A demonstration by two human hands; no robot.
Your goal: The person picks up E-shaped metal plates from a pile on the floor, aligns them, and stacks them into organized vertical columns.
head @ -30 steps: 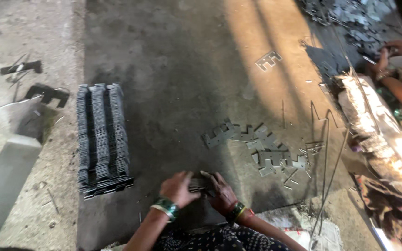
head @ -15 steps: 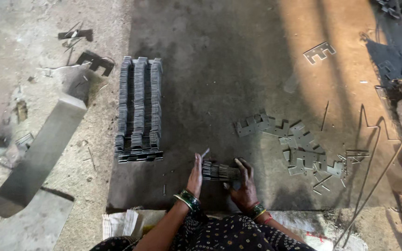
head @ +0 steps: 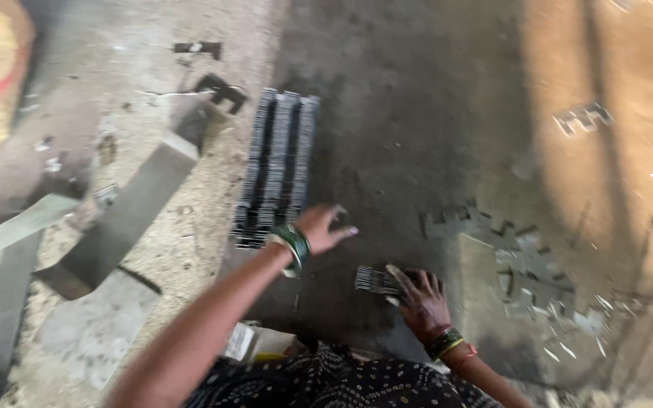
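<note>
stamped metal plates in a small bundle (head: 378, 280) lie under the closed right hand (head: 421, 301), just right of the long finished stack (head: 278, 168), toward which the open left hand (head: 323, 227) reaches, while many loose plates (head: 527, 268) farther right remain unsorted.

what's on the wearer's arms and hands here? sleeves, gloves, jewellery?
Both forearms are bare, with no gloves and no sleeves in view. The left hand has a stack of green bangles at the wrist. The right hand has dark green bangles with a yellowish one and a red band. Dark, white-dotted fabric covers the lap.
</note>
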